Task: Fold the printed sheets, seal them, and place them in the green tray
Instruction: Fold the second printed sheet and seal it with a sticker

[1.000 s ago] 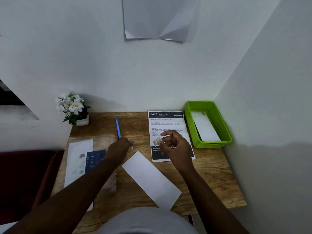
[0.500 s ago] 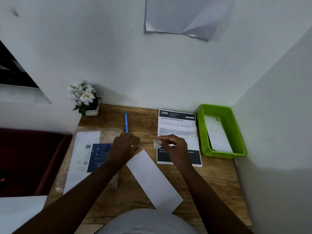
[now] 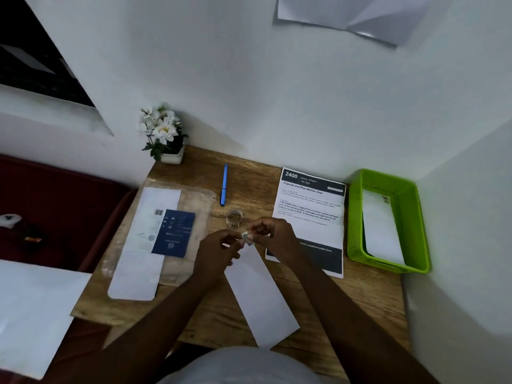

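Note:
A folded white sheet (image 3: 260, 297) lies slanted on the wooden desk (image 3: 368, 295) in front of me. Above its far end my left hand (image 3: 216, 252) and my right hand (image 3: 273, 235) meet, both pinching a small pale sticker (image 3: 246, 238) between fingertips. An unfolded printed sheet (image 3: 313, 214) headed "2400" lies to the right, partly under my right hand. The green tray (image 3: 388, 261) stands at the far right and holds one folded white sheet (image 3: 381, 228).
A small roll of clear tape (image 3: 234, 217) sits just beyond my hands. A blue pen (image 3: 224, 184) lies farther back. A plastic sleeve with white and dark blue papers (image 3: 155, 239) covers the left side. A flower pot (image 3: 169, 139) stands in the back left corner.
My left hand has left the tape roll and come over to my right hand, and both now pinch the sticker above the folded sheet. The camera has tilted toward the left.

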